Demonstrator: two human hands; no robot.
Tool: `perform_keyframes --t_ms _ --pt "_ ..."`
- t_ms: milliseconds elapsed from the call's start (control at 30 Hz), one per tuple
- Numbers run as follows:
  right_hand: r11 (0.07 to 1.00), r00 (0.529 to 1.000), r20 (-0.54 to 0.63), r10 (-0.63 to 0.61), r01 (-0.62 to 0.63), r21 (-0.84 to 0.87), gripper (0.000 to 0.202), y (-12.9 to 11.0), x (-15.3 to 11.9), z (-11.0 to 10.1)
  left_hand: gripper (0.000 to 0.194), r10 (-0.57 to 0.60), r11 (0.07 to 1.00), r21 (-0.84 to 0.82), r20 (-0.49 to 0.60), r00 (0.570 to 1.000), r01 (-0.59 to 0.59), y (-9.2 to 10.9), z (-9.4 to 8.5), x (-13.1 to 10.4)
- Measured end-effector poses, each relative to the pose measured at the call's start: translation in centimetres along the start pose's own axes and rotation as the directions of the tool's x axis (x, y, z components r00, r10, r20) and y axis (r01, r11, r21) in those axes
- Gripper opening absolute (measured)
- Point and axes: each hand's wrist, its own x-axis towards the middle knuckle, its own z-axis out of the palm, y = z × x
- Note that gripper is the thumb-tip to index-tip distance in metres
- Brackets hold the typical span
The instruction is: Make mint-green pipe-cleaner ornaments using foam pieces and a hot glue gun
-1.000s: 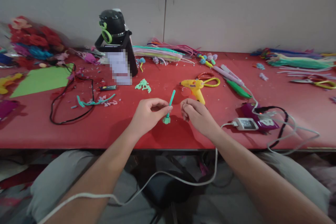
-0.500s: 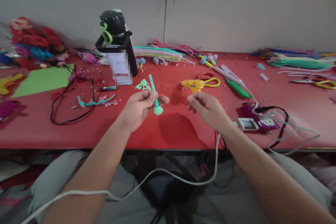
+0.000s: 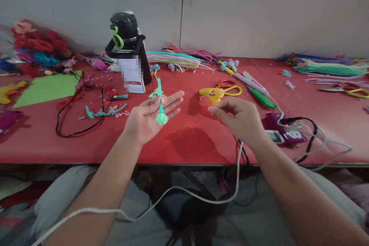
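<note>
My left hand [image 3: 145, 121] is turned palm up with its fingers spread, and the thumb pins a mint-green pipe-cleaner flower [image 3: 162, 118] by its stem. The flower's rounded head points toward me and the stem's other end points away. My right hand [image 3: 236, 117] is closed in a pinch, thumb against forefinger, just in front of a yellow glue gun [image 3: 211, 93] lying on the table. Whatever the pinch holds, if anything, is too small to make out. Small green clippings [image 3: 154, 93] lie behind my left hand, partly covered by it.
A black bottle [image 3: 123, 27] with a phone [image 3: 135, 77] leaning on it stands at the back. Pipe-cleaner bundles [image 3: 331, 67], scissors [image 3: 343, 89], a hair straightener [image 3: 252, 81] and a purple power bank [image 3: 291, 133] lie on the red table [image 3: 184, 150]. A white cable [image 3: 184, 190] crosses my lap.
My left hand has moved left with the flower, and its fingers have spread open beneath it. My right hand has shifted slightly right, still pinched.
</note>
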Motion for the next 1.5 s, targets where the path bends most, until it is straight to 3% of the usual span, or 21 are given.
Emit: perform_keyframes --t_ms 133,233,400,567,667,767,900,1133,1267,1400,1500 --pt "0.999 0.994 0.108 0.026 -0.021 -0.044 0.049 0.1 -0.5 1.1 0.014 -0.011 1.000 -0.024 0.063 0.998 0.013 -0.4 -0.1 0.0" --pt "0.997 0.984 0.157 -0.078 0.073 0.040 0.026 0.2 -0.7 2.1 0.013 -0.014 0.998 -0.057 0.056 0.998 0.017 -0.8 0.1 0.0" --pt "0.967 0.951 0.216 -0.220 0.183 0.179 0.046 -0.3 -1.3 4.2 0.013 -0.086 0.992 -0.092 0.034 0.996 0.088 -2.1 0.8 0.1" --pt "0.957 0.938 0.199 -0.285 0.266 0.116 0.008 -0.2 -1.7 5.7 0.013 -0.128 0.984 -0.119 0.025 0.991 0.130 -2.9 1.1 0.1" --pt "0.959 0.936 0.211 -0.281 0.281 0.031 0.011 0.2 -1.5 5.2 0.014 -0.131 0.983 -0.122 0.045 0.990 0.135 -2.7 0.9 0.1" --pt "0.965 0.952 0.196 -0.233 0.252 -0.078 0.016 0.8 -0.9 3.9 0.016 -0.119 0.985 -0.124 0.035 0.992 0.123 -2.2 0.7 0.1" --pt "0.970 0.993 0.099 -0.057 0.079 -0.232 0.026 1.1 -0.1 2.4 0.017 -0.097 0.987 -0.125 0.022 0.995 0.099 -1.5 0.4 0.1" --pt "0.889 0.985 0.089 0.147 -0.092 -0.449 0.051 1.0 0.2 1.4 0.020 -0.048 0.991 -0.122 0.024 0.999 0.050 -1.0 0.2 0.1" --pt "0.844 0.980 0.073 0.184 -0.120 -0.522 0.044 2.0 0.3 0.7 0.017 0.020 0.997 -0.074 -0.133 0.991 -0.031 -0.5 0.1 0.5" --pt "0.826 0.964 0.129 0.233 -0.126 -0.550 0.039 2.8 0.2 0.5 0.017 0.161 0.986 0.020 -0.321 0.933 -0.163 0.1 -1.0 1.1" --pt "0.846 0.967 0.149 0.209 -0.102 -0.524 0.032 3.1 0.2 0.6 0.013 0.202 0.979 0.063 -0.395 0.896 -0.193 0.5 -1.8 1.4"
